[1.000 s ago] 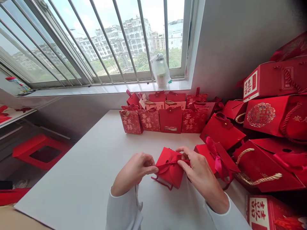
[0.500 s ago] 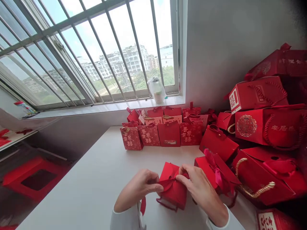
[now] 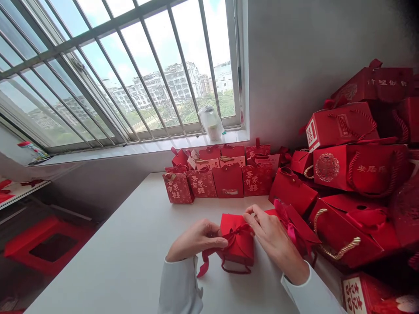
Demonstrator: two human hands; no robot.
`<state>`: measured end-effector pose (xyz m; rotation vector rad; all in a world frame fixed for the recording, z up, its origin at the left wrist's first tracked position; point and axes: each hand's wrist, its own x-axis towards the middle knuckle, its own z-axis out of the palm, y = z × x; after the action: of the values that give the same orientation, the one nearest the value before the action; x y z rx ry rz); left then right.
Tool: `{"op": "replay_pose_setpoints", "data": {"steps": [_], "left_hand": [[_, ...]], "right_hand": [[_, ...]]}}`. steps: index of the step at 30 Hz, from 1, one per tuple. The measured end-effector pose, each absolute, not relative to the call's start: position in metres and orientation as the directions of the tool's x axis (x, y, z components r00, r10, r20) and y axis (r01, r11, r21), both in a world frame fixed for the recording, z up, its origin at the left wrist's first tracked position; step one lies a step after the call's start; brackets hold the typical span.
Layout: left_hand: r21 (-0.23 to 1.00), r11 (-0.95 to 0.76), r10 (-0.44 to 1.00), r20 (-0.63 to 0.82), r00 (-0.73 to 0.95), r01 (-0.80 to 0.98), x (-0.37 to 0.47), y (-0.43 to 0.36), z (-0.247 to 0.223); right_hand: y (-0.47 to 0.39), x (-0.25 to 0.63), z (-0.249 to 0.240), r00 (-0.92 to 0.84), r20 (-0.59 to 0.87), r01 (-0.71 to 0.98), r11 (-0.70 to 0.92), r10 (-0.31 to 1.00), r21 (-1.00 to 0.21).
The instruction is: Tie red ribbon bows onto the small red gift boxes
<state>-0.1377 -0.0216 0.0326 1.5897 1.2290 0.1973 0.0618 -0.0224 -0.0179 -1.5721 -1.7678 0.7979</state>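
A small red gift box [image 3: 240, 249] stands on the white table in front of me. Dark red ribbon [image 3: 236, 232] is tied in a bow across its top, and a cord handle [image 3: 236, 270] hangs down the near side. At the box's left edge, my left hand [image 3: 199, 240] pinches the ribbon between thumb and fingers, and a loose tail [image 3: 204, 265] dangles below it. My right hand [image 3: 270, 233] is at the box's upper right, fingertips closed at the bow's right end; what they pinch is partly hidden.
Red gift bags [image 3: 227, 181] stand in rows along the wall. Larger red boxes [image 3: 360, 168] are piled on the right, one ribboned box [image 3: 299, 224] close to my right hand. A white table [image 3: 137, 248] lies beneath; a red box with a dark window [image 3: 42, 246] sits lower left.
The bow looks more formed and tighter on the box. My hands and the box have shifted slightly up in view, and the box has turned a little. The ribbon's left tail now shows.
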Motion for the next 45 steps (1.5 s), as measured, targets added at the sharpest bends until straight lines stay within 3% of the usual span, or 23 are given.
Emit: {"op": "replay_pose_setpoints", "data": {"steps": [6, 15, 26, 28, 31, 35, 40, 45], "left_hand": [[0.8, 0.079, 0.811, -0.399, 0.428, 0.595, -0.138, -0.019, 0.027], [0.803, 0.121, 0.775, -0.444, 0.45, 0.584, -0.149, -0.005, 0.021], [0.75, 0.102, 0.713, -0.513, 0.478, 0.653, -0.152, -0.005, 0.025], [0.767, 0.035, 0.734, -0.455, 0.504, 0.641, -0.153, -0.006, 0.028], [0.814, -0.139, 0.784, -0.257, 0.565, 0.564, -0.154, -0.004, 0.03], [0.876, -0.292, 0.739, -0.049, 0.672, 0.385, -0.147, 0.004, 0.022], [0.966, -0.164, 0.797, 0.01, 0.604, 0.2, -0.128, 0.009, 0.007], [0.973, -0.11, 0.897, 0.01, 0.442, 0.202, -0.116, 0.01, -0.007]], "right_hand": [[-0.02, 0.054, -0.021, -0.138, 0.021, 0.506, 0.089, 0.99, -0.858], [-0.015, 0.047, -0.022, -0.071, 0.066, 0.387, 0.088, 0.995, -0.918], [-0.015, 0.047, -0.031, -0.007, 0.122, 0.463, 0.111, 0.993, -0.879], [-0.015, 0.048, -0.032, 0.001, 0.135, 0.474, 0.118, 0.991, -0.872], [-0.015, 0.048, -0.031, -0.016, 0.135, 0.485, 0.126, 0.991, -0.865], [-0.015, 0.05, -0.032, -0.03, 0.123, 0.494, 0.122, 0.992, -0.861], [-0.013, 0.05, -0.036, -0.037, 0.128, 0.499, 0.129, 0.991, -0.857], [-0.013, 0.05, -0.039, -0.028, 0.116, 0.493, 0.114, 0.993, -0.862]]}}
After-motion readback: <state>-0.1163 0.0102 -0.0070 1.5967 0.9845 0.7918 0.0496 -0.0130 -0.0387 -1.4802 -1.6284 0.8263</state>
